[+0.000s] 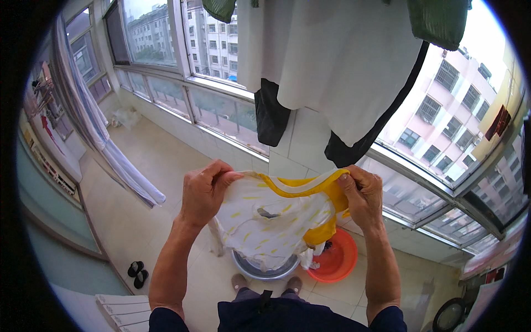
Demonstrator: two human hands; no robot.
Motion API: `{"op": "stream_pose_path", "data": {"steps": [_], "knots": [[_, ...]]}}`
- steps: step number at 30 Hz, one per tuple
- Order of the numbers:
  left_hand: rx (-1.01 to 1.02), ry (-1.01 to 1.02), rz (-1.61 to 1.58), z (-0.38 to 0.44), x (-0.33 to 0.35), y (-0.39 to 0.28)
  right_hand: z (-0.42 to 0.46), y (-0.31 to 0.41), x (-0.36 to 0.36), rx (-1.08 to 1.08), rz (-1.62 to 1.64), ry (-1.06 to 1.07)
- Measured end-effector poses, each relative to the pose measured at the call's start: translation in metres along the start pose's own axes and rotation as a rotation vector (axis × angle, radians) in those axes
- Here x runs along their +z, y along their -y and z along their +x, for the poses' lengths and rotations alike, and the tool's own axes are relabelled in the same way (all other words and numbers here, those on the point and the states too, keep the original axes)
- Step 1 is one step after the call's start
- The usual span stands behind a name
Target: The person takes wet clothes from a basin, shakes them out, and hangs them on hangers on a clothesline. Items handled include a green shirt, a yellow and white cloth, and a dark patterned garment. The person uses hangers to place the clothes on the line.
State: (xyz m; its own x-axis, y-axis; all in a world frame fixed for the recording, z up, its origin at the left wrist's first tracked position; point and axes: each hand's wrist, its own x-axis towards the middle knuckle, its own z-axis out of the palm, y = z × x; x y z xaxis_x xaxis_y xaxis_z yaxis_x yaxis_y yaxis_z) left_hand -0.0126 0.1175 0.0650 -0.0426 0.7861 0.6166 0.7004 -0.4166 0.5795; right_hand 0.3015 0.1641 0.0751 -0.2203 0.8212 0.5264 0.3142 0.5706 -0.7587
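Note:
A white garment with yellow dashes and yellow trim is stretched between both hands at chest height. My left hand pinches its upper left edge, fingers closed on the cloth. My right hand grips the yellow and white band at its upper right corner. The garment hangs over a grey metal basin on the floor, hiding much of it. Right of that basin stands an orange-red plastic basin with some wet-looking cloth at its left side. A hole or opening shows near the garment's middle.
White and black clothes hang overhead in front, beside green pieces. Windows run along a low tiled wall. A striped curtain hangs at left. Black slippers lie on the tiled floor at lower left; a round black object stands at lower right.

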Motion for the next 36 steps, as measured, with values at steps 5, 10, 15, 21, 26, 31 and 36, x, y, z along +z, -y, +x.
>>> {"op": "stream_pose_path", "data": {"steps": [5, 10, 15, 21, 26, 31, 36], "knots": [[0.016, -0.003, 0.006, 0.004, -0.003, -0.002, -0.002, 0.000, -0.001, 0.065, 0.103, 0.058], [-0.114, 0.194, -0.169, 0.003, 0.000, -0.008, 0.008, 0.010, 0.007, 0.112, 0.213, 0.157], [0.120, 0.353, -0.336, 0.000, 0.021, -0.040, 0.024, 0.027, 0.026, 0.092, 0.086, 0.258], [-0.094, 0.316, -0.520, -0.002, 0.065, -0.045, 0.030, 0.015, 0.028, 0.133, 0.074, 0.408], [-0.102, 0.251, -0.412, -0.003, 0.061, -0.051, 0.014, 0.004, 0.018, 0.068, -0.097, 0.470], [-0.074, 0.173, -0.352, -0.005, 0.057, -0.061, -0.012, -0.029, 0.016, 0.083, -0.388, 0.467], [-0.036, 0.076, -0.449, 0.004, 0.042, -0.061, -0.043, -0.055, 0.037, 0.215, -0.143, 0.482]]}}
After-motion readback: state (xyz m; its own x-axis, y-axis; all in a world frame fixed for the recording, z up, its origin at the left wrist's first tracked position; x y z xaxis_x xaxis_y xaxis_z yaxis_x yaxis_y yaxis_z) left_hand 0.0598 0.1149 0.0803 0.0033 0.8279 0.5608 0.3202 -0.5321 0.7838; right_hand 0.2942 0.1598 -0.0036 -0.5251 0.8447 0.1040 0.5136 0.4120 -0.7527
